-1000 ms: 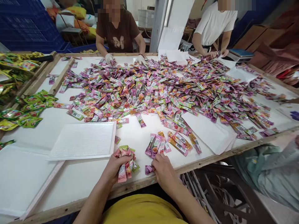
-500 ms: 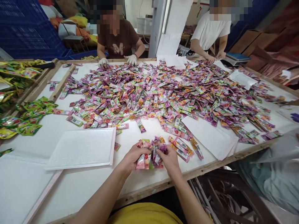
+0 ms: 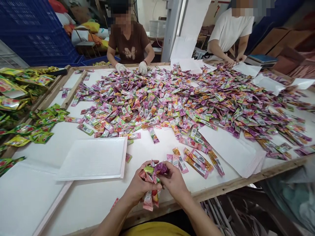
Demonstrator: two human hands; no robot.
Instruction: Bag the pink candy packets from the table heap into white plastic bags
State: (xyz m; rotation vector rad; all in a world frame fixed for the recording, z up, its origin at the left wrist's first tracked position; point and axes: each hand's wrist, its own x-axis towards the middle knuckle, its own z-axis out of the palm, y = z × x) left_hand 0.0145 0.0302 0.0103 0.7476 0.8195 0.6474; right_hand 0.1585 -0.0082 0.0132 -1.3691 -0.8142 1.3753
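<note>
My left hand (image 3: pixel 138 186) is wrapped round a bunch of snack stick packets (image 3: pixel 148 199), pink, green and orange, close to the table's near edge. The bunch's lower ends stick out below my thumb. At its top, my right hand (image 3: pixel 176 183) pinches a crumpled purple packet (image 3: pixel 161 167) against the others. Just beyond my right fingers, several loose stick packets (image 3: pixel 198 161) lie on the white table (image 3: pixel 94 200). The large heap of stick packets (image 3: pixel 157 98) spreads over the table behind them.
White padded envelopes (image 3: pixel 92 157) lie at left, and more envelopes (image 3: pixel 228 150) at right. Green pouches (image 3: pixel 44 126) sit by a wooden divider (image 3: pixel 73 90). Across the table, a person's gloved hands (image 3: pixel 142 68) touch the heap; another person (image 3: pixel 230 36) works at far right.
My hands have drawn the bunch nearer and turned it more upright, mostly into my left hand. Some packets now lie on the table beyond my right hand. The view has shifted slightly.
</note>
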